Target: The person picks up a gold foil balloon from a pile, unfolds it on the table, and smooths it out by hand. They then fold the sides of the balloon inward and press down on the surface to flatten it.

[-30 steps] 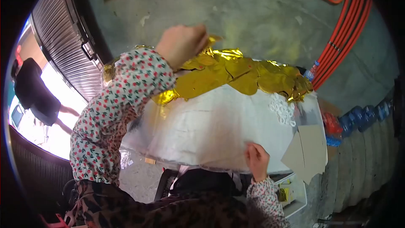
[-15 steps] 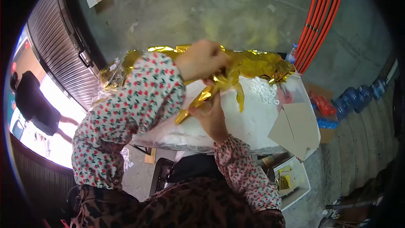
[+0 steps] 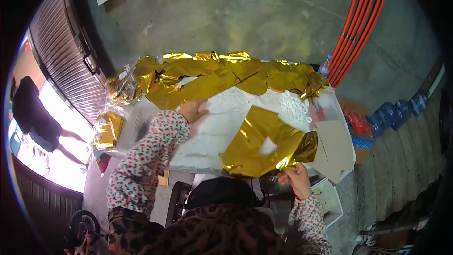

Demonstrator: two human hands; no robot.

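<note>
A gold foil sheet (image 3: 245,153) with a small pale patch near its middle lies over the front right of the white table (image 3: 200,144). My right hand (image 3: 297,179) pinches its lower right edge. Over the white surface, left of the middle, is my left hand (image 3: 192,111), fingers apart and holding nothing, just below the long pile of gold foil (image 3: 226,78) along the back. White rings (image 3: 295,106) lie in a heap behind the sheet's right part.
Beige card pieces (image 3: 328,146) rest at the table's right edge. A packet of gold foil (image 3: 111,130) sits at the left. A plastic bottle (image 3: 325,65) stands at the back right corner. A person (image 3: 35,113) is outside the doorway.
The foil strip that both hands held mid-table is now a spread sheet at the front right. My right hand moved right and down with it; my left hand let go and moved left.
</note>
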